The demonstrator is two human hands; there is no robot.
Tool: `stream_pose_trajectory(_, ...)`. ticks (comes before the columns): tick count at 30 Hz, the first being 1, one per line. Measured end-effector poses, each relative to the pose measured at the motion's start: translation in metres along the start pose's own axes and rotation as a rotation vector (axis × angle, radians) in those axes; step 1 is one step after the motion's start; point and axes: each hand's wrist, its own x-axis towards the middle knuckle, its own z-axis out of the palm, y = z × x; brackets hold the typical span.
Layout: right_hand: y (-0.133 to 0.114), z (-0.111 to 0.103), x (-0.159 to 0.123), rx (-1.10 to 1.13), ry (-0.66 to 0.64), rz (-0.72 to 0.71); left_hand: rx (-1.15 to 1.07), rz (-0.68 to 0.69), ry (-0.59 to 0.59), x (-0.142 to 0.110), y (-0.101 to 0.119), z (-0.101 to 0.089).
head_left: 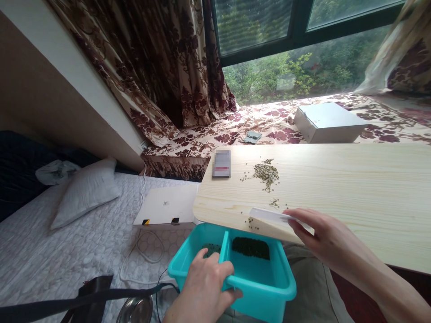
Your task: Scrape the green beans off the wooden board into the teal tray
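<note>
My left hand (pixel 207 285) is closed over the near rim of a teal two-compartment bin (pixel 259 287), beside its divider. My right hand (pixel 319 231) pinches a thin, whitish plastic strip (pixel 269 215) held on edge over the front of the wooden table (pixel 353 188). Small green beans (pixel 266 174), like mung beans, lie in a loose patch farther back on the tabletop, with a few strays by the strip and the front edge. In the bin's right compartment is a dark green heap of beans (pixel 251 247); a few small specks show in the left one, partly hidden by my fingers.
On the table's left corner lies a small flat box (pixel 221 163), its face blurred. A white box (pixel 332 121) stands on the floral window ledge near a folded grey cloth (pixel 252 137). To the left are a white carton (pixel 168 204), a cable, a metal bowl (pixel 136 309) and a bed.
</note>
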Motion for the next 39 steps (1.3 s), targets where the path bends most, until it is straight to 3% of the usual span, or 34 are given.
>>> stream_pose_trajectory(6, -0.001, 0.004, -0.002, 0.024, 0.006, -0.004, -0.031, -0.001, 0.013, -0.001, -0.002, 0.002)
stream_pose_trajectory(15, -0.019, 0.016, 0.018, -0.051, -0.006, -0.08, -0.037, 0.007, 0.061, -0.005, -0.008, 0.004)
stream_pose_trajectory(24, -0.023, 0.011, -0.004, -0.011, 0.032, -0.066, -0.039, -0.017, 0.071, -0.004, -0.004, 0.002)
stream_pose_trajectory(28, -0.021, 0.014, -0.026, 0.141, -0.021, -0.035, -0.008, -0.046, 0.053, -0.002, 0.005, 0.003)
stream_pose_trajectory(32, -0.002, 0.01, -0.052, 0.178, 0.093, -0.012, 0.03, 0.003, 0.027, 0.011, 0.024, 0.02)
stream_pose_trajectory(36, 0.036, 0.004, -0.067, 0.135, 0.329, 0.093, 0.044, 0.037, 0.011, 0.042, 0.057, 0.046)
stream_pose_trajectory(39, 0.065, -0.005, -0.066, 0.088, 0.338, 0.116, -0.002, 0.013, -0.017, 0.062, 0.079, 0.068)
